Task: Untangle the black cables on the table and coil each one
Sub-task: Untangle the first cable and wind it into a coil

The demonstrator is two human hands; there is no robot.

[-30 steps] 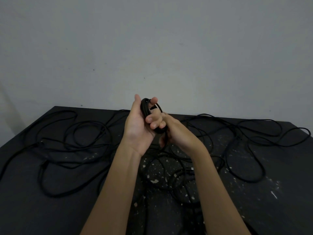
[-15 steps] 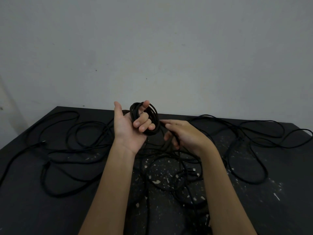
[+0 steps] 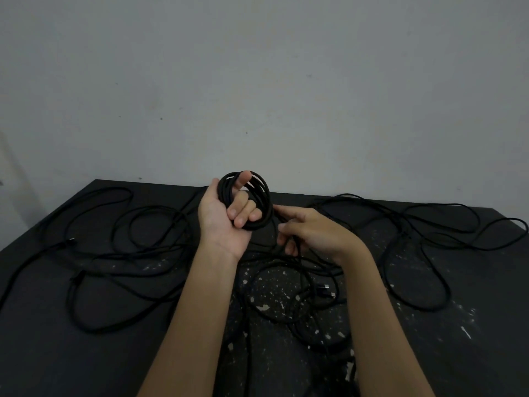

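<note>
black cable coil [image 3: 266, 204] gripped by left hand [image 3: 226, 222]; right hand [image 3: 310, 233], at its 3 o'clock, pinches a loose strand [image 3: 297, 253]. tangled cables [image 3: 306, 296] cover the paint-flecked table [image 3: 86, 368].

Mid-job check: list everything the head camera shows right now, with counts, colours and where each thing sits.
coil: one, black, wound in several loops, held up over the far middle of the table
loose cables: number unclear, black, tangled across the table from left to right
strand: one, black, hanging from the right hand down to the tangle
plugs: two showing, metal-tipped, in the tangle near the middle
table: one, black with white specks, fills the lower half of the view
wall: one, pale grey, behind the table
left hand: one, palm up, fingers curled through the coil
right hand: one, right of the coil, fingers holding the strand
</note>
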